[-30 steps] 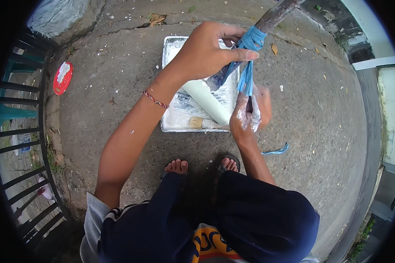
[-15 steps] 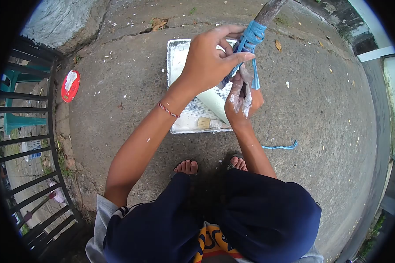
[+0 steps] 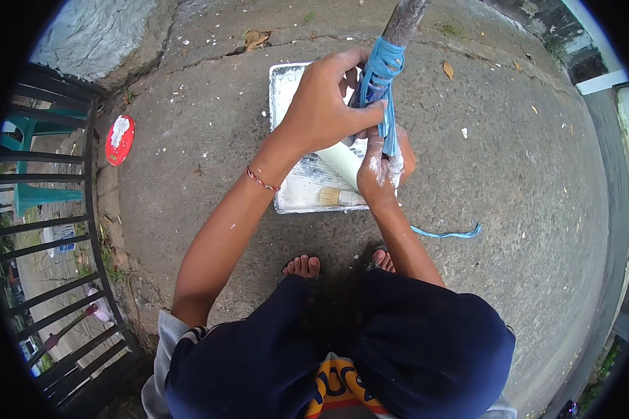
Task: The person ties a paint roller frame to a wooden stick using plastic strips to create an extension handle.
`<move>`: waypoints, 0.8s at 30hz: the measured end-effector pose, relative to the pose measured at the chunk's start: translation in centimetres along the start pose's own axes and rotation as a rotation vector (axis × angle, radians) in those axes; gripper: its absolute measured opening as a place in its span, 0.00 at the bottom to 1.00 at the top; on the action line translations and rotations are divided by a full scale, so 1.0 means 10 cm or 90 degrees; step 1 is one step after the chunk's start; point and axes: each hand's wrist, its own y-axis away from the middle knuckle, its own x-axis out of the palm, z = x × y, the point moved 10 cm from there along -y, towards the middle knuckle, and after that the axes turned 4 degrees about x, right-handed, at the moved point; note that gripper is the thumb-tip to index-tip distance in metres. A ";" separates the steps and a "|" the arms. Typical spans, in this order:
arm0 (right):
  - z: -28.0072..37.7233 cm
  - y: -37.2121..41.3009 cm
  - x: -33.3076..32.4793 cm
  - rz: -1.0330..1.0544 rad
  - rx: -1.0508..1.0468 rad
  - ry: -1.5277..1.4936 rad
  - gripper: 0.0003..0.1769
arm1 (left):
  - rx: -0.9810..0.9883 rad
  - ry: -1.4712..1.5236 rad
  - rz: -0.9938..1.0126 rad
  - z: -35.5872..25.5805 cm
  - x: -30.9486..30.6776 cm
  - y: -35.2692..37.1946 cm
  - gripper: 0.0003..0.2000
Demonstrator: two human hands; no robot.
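Note:
A grey pole [image 3: 405,22] comes in from the top, its lower part wrapped in blue plastic strip [image 3: 384,63] with loose tails hanging down. My left hand [image 3: 325,105] is closed round the wrapped part, thumb across the front. Just below, my right hand [image 3: 388,167], smeared with white paint, pinches at the lower end of the strip; its fingertips are partly hidden. Under my hands lies a white paint tray [image 3: 281,91]. In it are a pale roller [image 3: 341,164] and a paintbrush [image 3: 339,197] with light bristles.
A loose piece of blue strip [image 3: 447,232] lies on the concrete right of the tray. A red lid [image 3: 120,141] with white paint is at the left, near a black metal gate [image 3: 91,188]. A green plastic chair [image 3: 42,192] stands behind the bars. My feet [image 3: 304,265] are below the tray.
The wrapped pole has shifted slightly left and stands more upright. Both hands stay on it, and the strip's tails now hang in front of my right fingers. The view has moved slightly.

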 end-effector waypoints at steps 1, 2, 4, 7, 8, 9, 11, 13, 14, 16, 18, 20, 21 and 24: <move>0.02 0.01 -0.01 -0.002 -0.002 -0.002 0.08 | 0.008 -0.010 0.017 0.01 0.01 -0.01 0.26; -0.01 0.01 -0.01 0.007 0.035 -0.028 0.08 | 0.016 -0.019 0.036 0.02 0.04 -0.01 0.25; -0.07 0.04 -0.01 0.012 0.074 -0.053 0.08 | -0.052 0.027 0.065 0.11 0.15 0.01 0.24; -0.06 0.07 0.02 -0.006 0.084 -0.140 0.07 | -0.131 0.159 0.098 0.09 0.26 0.06 0.21; -0.07 0.07 0.01 -0.010 0.083 -0.140 0.07 | -0.140 0.243 0.107 0.05 0.29 0.05 0.18; -0.06 0.07 0.01 -0.003 0.071 -0.115 0.07 | -0.108 0.261 0.148 0.00 0.29 0.05 0.22; -0.03 0.03 -0.04 -0.006 0.017 -0.068 0.07 | -0.047 0.207 0.135 0.03 0.23 0.10 0.23; -0.06 -0.01 -0.09 0.006 -0.010 -0.045 0.07 | -0.024 0.166 0.119 -0.03 0.20 0.15 0.21; -0.03 -0.02 -0.06 0.031 -0.043 -0.024 0.07 | -0.022 0.166 0.138 -0.10 0.23 0.16 0.21; -0.08 -0.12 -0.13 0.001 -0.027 -0.046 0.11 | -0.138 0.131 0.111 0.03 0.20 0.19 0.18; -0.10 -0.25 -0.27 -0.002 0.001 -0.051 0.10 | -0.107 0.155 0.113 0.01 0.21 0.19 0.16; -0.09 -0.37 -0.45 0.014 0.046 -0.033 0.09 | -0.078 0.165 0.045 0.00 0.14 0.18 0.15; 0.00 -0.43 -0.52 0.022 0.036 -0.007 0.08 | -0.086 0.167 0.041 0.01 0.16 0.18 0.14; 0.17 -0.55 -0.69 0.057 0.069 0.042 0.05 | -0.109 0.201 0.050 0.03 0.24 0.19 0.13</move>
